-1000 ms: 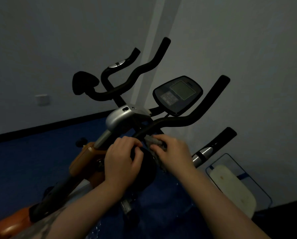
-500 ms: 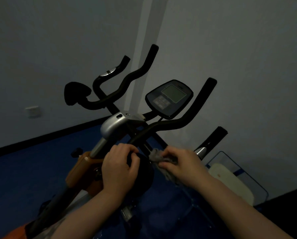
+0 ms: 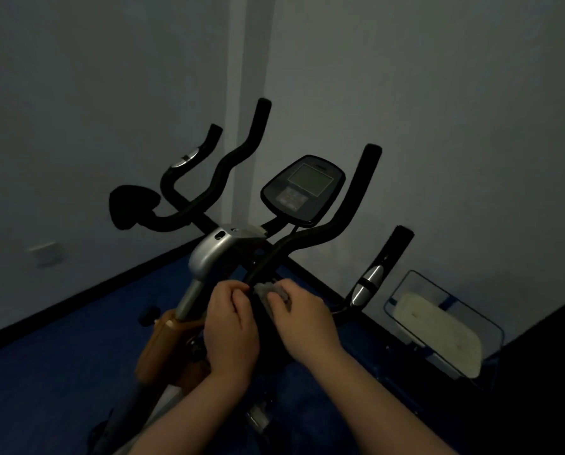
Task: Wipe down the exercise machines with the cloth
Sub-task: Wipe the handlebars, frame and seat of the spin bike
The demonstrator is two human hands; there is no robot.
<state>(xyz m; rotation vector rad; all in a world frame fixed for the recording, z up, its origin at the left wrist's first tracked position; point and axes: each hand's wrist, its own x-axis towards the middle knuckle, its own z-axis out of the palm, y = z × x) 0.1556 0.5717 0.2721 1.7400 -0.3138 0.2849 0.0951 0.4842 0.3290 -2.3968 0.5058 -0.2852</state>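
Observation:
An exercise bike [image 3: 222,251] with black handlebars, a silver stem cover and an orange frame stands in a dim corner. Its console [image 3: 304,188] sits between the two upright bars. A small grey cloth [image 3: 266,290] is bunched against the base of the right handlebar [image 3: 307,241], and my right hand [image 3: 300,316] grips it there. Just left of it, my left hand [image 3: 230,330] curls its fingers round a black pad below the bars. Most of the cloth is hidden under my right fingers.
A wall corner stands close behind the bike. A lower side grip [image 3: 379,274] with a silver band sticks out at the right. Beyond it a flat device [image 3: 438,326] with a pale pad leans near the wall. A wall socket [image 3: 46,254] is at the left. Blue floor surrounds the bike.
My right hand has carried the cloth back left and up, against the base of the right handlebar and close to my left hand. The left hand has kept its grip.

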